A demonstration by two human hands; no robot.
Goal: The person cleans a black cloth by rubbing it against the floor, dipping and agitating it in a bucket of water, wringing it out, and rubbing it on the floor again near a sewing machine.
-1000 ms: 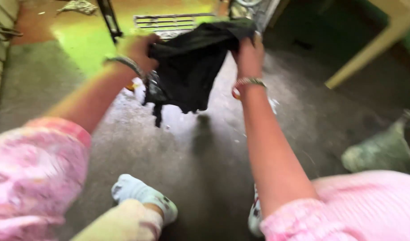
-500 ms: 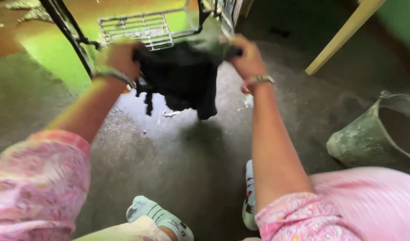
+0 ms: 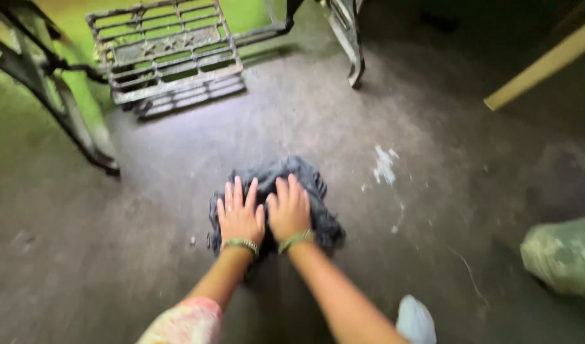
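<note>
Arms reach down to a dark cloth point(image 3: 273, 197) bunched on the concrete floor point(image 3: 401, 255). Left hand point(image 3: 240, 216) and right hand point(image 3: 288, 209) press flat on it, fingers spread wide. Beyond stands a metal grate point(image 3: 168, 54) between iron legs point(image 3: 346, 38).

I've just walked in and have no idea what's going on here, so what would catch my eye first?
Two bare hands, the left hand and the right hand, lie flat side by side on a dark crumpled cloth in the middle of the grey concrete floor. Behind it, at upper left, stands a rusty metal grate against bright green ground, and white flecks mark the floor to the right.
</note>
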